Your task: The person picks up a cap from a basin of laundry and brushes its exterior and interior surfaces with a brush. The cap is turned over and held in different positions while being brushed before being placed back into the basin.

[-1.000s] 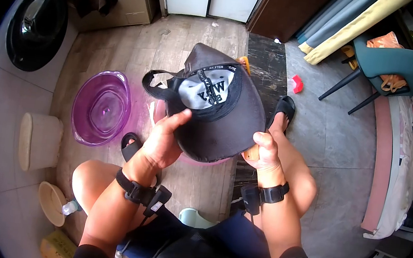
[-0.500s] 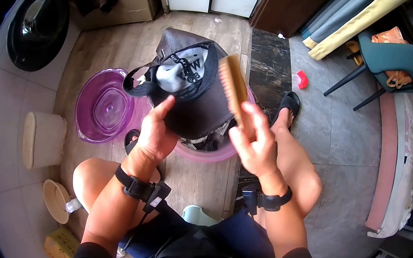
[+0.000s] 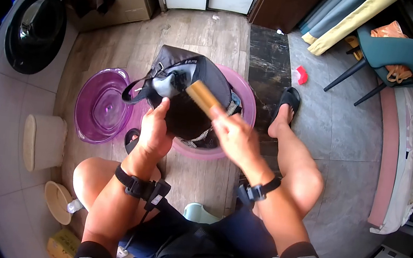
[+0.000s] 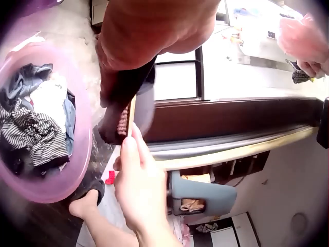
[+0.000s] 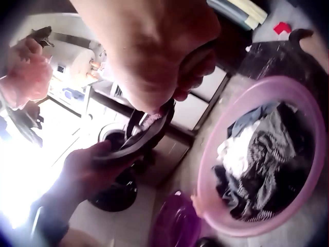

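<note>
A dark cap point(image 3: 200, 78) is held inside up by the left hand point(image 3: 156, 130), its thumb on the brim and the other fingers hidden beneath. The right hand point(image 3: 236, 138) grips a wooden brush point(image 3: 203, 97), which lies over the cap's inside near the brim. In the left wrist view the brush's bristles point(image 4: 123, 121) face the cap, and the right hand point(image 4: 139, 180) pinches its handle. The right wrist view shows the left hand point(image 5: 87, 170) gripping the cap's edge. Under the cap stands a pink tub point(image 3: 248, 92) with clothes point(image 5: 267, 159) in it.
A purple basin point(image 3: 105, 108) stands left of the tub. Further left are a washing machine point(image 3: 129, 1) with its door open, a beige bin point(image 3: 45, 142) and a tan bowl point(image 3: 57, 203). A teal chair point(image 3: 406, 56) and a bed point(image 3: 394, 169) are on the right.
The cap has moved left and tilted, uncovering part of the tub. The right hand has let go of the brim and brought the brush leftward over the cap.
</note>
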A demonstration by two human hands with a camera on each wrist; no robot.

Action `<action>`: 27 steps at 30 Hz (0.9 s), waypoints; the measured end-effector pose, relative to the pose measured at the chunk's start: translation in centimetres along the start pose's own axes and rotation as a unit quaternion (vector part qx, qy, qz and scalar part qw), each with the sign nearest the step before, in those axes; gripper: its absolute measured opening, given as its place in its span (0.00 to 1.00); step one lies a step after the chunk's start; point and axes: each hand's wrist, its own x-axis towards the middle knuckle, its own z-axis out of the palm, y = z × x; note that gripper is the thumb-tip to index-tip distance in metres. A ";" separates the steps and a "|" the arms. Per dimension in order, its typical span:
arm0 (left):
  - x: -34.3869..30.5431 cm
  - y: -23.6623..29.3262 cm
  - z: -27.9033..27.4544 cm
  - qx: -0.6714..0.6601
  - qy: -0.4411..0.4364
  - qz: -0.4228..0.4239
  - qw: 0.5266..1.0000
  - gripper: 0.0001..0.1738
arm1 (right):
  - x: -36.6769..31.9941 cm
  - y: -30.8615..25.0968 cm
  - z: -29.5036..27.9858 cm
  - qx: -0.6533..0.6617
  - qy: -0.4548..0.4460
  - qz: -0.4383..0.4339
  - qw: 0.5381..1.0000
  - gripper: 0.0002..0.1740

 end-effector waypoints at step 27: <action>-0.1 -0.1 -1.1 0.216 0.068 -0.052 0.973 0.10 | 1.9 3.7 -0.4 0.007 -0.005 0.162 0.987 0.21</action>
